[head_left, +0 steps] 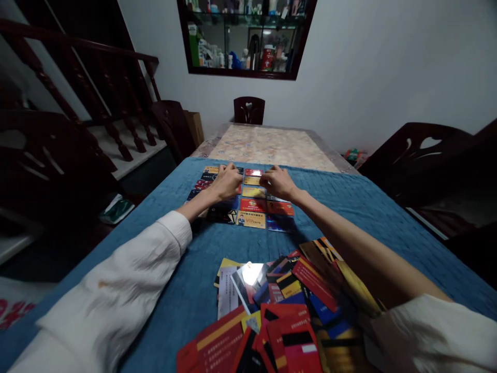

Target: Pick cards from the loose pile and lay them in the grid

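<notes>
Rows of plastic cards lie flat on the blue cloth, among them an orange VIP card (251,219), a red card (253,204) and a dark blue card (280,223). In the far part of the rows, a gold card (252,181) lies between my hands. My left hand (228,181) is curled, its fingertips at the card's left edge, and it covers part of the left columns. From the other side, my right hand (278,182) bends its closed fingers onto the right edge. Beyond the gold card is a red one (253,172) with a bright reflection.
Close to me, a loose heap of mixed cards (287,326) overlaps on the blue cloth (171,290), partly under my right forearm. The patterned tabletop (267,142) continues beyond the cloth. Dark wooden chairs (249,110) surround the table, with a railing (89,98) at left.
</notes>
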Action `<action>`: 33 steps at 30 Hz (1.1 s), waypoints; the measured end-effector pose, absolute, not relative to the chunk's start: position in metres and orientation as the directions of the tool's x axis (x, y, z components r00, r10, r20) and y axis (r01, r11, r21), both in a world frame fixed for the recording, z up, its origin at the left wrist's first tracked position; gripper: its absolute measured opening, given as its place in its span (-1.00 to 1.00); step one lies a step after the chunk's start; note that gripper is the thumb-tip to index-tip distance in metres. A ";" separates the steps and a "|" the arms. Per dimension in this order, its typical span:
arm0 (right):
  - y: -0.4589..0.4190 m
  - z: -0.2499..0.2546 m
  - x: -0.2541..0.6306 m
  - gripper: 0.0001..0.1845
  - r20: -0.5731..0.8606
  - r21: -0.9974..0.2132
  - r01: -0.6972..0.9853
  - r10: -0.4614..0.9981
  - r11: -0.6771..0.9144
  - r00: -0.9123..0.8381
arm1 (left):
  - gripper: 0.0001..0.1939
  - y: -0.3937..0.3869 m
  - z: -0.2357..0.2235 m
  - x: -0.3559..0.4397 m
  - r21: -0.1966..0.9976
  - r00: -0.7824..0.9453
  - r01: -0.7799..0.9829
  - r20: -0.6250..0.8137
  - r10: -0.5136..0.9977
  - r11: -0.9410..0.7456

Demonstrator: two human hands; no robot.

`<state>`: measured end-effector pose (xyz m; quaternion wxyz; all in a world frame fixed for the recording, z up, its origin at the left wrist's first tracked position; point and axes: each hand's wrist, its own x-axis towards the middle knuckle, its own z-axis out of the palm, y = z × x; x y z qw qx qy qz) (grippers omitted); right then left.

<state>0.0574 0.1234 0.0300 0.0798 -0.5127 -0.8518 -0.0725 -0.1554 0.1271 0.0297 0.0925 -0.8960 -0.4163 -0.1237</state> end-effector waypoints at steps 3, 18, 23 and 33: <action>0.106 0.029 0.071 -0.74 0.242 0.036 0.880 0.851 0.473 -0.467 | -0.78 0.109 0.030 -0.143 -0.060 0.662 0.725 0.336 0.670 -0.686; 0.017 0.008 0.150 -0.82 0.406 0.004 0.859 0.784 0.512 -0.469 | -0.80 0.015 0.025 -0.083 -0.079 0.811 0.554 0.279 0.515 -0.829; -0.015 -0.003 0.166 -0.85 0.454 0.012 0.834 0.740 0.552 -0.496 | -0.81 -0.008 0.017 -0.070 -0.049 0.846 0.496 0.252 0.470 -0.867; -0.073 -0.018 0.173 -0.84 0.478 -0.018 0.813 0.719 0.583 -0.505 | -0.87 -0.038 0.001 -0.072 0.192 0.896 0.359 0.203 0.395 -0.913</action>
